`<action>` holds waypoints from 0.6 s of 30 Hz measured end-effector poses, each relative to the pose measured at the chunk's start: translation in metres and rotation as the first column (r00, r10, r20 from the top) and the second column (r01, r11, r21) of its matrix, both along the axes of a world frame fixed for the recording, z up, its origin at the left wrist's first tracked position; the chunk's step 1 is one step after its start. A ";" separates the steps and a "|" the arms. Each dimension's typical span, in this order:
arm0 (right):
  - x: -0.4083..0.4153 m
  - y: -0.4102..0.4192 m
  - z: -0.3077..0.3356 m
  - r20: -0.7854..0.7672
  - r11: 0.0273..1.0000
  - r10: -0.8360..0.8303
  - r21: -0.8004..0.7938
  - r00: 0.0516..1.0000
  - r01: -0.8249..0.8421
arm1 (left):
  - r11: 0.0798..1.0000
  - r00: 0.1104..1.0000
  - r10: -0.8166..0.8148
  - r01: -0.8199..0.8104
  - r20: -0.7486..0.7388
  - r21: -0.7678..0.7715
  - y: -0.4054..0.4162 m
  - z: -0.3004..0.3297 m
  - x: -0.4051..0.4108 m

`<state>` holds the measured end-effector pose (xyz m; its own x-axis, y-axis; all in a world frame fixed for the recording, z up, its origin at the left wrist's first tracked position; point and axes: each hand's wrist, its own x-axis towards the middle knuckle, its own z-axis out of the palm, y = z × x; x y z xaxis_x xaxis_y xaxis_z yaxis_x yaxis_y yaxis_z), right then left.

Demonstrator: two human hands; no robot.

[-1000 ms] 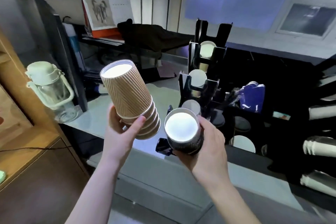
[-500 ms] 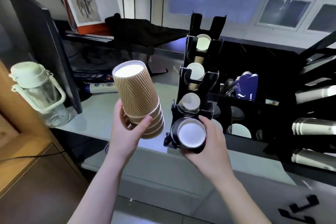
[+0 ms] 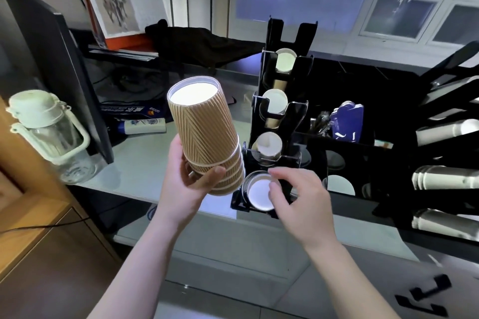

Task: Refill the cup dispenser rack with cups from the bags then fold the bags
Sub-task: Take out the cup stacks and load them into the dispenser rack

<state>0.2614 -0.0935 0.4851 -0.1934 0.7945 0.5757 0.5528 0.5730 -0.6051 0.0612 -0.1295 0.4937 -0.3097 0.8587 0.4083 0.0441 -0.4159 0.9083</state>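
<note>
Left hand [image 3: 186, 184] grips ribbed brown cup stack [image 3: 204, 134]; right hand [image 3: 298, 197] loosely curled, holding nothing.

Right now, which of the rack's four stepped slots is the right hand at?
The lowest, nearest slot of the black rack: the right hand touches its cup's white base. The three slots above go untouched.

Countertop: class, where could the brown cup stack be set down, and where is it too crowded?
Free: the pale countertop between the glass jug and the black cup rack. Crowded: behind, by the tube, and right of the rack.
</note>
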 end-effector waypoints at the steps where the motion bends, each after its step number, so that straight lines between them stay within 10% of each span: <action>1: -0.001 0.000 0.010 -0.054 1.000 0.015 0.014 0.998 -0.014 | 1.000 1.000 -0.019 0.019 -0.014 0.004 0.003 0.005 0.002; 9: -0.003 0.022 0.089 -0.287 0.927 0.367 0.036 0.885 -0.373 | 0.988 0.976 -0.126 0.140 -0.179 0.067 0.037 0.046 0.031; 18: 0.016 0.053 0.106 -0.204 0.929 0.369 0.046 0.907 -0.368 | 0.988 0.932 -0.151 0.148 -0.330 -0.035 0.075 0.041 0.048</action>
<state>0.2774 -0.0401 0.5911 -0.3485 0.6855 0.6393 0.1653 0.7163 -0.6779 0.1091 -0.0545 0.5350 -0.0261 0.8891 0.4570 0.2807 -0.4323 0.8569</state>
